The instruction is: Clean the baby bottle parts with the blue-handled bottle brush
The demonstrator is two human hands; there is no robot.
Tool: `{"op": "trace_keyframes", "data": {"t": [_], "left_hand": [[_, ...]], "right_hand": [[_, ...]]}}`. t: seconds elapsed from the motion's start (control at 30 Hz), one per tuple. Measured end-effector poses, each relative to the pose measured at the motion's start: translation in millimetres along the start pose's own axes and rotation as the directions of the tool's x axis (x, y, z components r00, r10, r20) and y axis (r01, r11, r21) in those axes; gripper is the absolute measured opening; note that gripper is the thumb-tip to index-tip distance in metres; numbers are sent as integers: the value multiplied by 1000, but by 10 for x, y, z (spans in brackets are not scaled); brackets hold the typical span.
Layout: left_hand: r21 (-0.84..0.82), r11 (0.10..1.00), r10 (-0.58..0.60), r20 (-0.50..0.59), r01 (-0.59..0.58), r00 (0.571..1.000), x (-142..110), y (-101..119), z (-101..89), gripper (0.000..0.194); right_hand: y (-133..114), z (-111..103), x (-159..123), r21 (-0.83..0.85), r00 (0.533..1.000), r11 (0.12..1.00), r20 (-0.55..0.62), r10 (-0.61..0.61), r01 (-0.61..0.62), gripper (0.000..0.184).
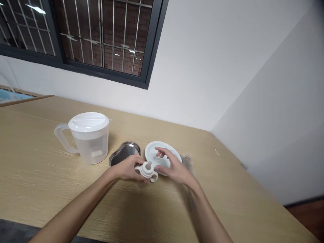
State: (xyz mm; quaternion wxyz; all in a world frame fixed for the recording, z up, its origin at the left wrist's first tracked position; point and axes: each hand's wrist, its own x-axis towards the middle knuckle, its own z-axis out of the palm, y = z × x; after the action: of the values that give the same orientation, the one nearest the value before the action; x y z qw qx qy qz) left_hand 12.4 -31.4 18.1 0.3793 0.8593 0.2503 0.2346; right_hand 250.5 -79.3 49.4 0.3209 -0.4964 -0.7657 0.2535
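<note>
My left hand (130,167) grips a white baby bottle (147,169) by its side, near one of its two loop handles. The bottle stands upright, with its teat bare on top. Just to the right, my right hand (174,167) is curved over a white plate (151,147), thumb and fingers around what looks like a clear cap (157,158), faint against the plate. A thin stick-like thing (173,150) lies at the plate's far side. Behind my left hand is a kidney-shaped steel tray (124,152), partly covered by that hand.
On the left stands a lidded plastic pitcher (91,143) holding clear liquid, its handle pointing left. A greyish, blurred thing (187,162) lies right of the plate. A small pale strip (216,151) lies farther right on the wooden table (227,189). White walls and a barred window border the table.
</note>
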Motion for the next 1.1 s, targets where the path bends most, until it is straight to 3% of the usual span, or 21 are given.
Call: {"op": "trace_keyframes", "data": {"t": [0.07, 0.2, 0.3, 0.43, 0.53, 0.7, 0.9, 1.0, 1.1], "left_hand": [[-5, 1000, 5, 3, -5, 1000, -1, 18, -5, 38], [-11, 1000, -2, -19, 2, 1000, -9, 31, -4, 33], [-24, 999, -39, -8, 38, 999, -14, 46, -7, 32], [-62, 994, -85, 29, 86, 996, -13, 95, -18, 40], [-82, 992, -92, 31, 95, 995, -15, 124, -21, 39], [-76, 991, -114, 12, 115, 993, -17, 104, -9, 39], [-132, 983, -124, 34, 127, 992, -1, 84, 2, 36], [-150, 981, -119, 45, 124, 992, -3, 93, 0, 41], [-155, 981, -118, 20, 119, 993, -22, 70, 13, 61]], "right_hand": [[-20, 27, -38, 31, 999, 1000, -42, -3, 4, 65], [-131, 301, -65, 1, 998, 999, -57, 42, -42, 86], [-129, 385, -58, -25, 992, 996, -87, 87, -90, 89], [-25, 208, -106, 112, 993, 994, -114, 33, -20, 62], [-22, 131, -153, 196, 999, 980, -41, -11, 19, 60], [-121, 275, -140, 191, 997, 980, -35, 64, -56, 72], [-92, 373, -104, 163, 994, 986, -103, 47, -30, 30], [-34, 328, -118, 270, 984, 963, -178, 31, 18, 30], [4, 280, -125, 405, 986, 914, -160, 49, 21, 33]]}}
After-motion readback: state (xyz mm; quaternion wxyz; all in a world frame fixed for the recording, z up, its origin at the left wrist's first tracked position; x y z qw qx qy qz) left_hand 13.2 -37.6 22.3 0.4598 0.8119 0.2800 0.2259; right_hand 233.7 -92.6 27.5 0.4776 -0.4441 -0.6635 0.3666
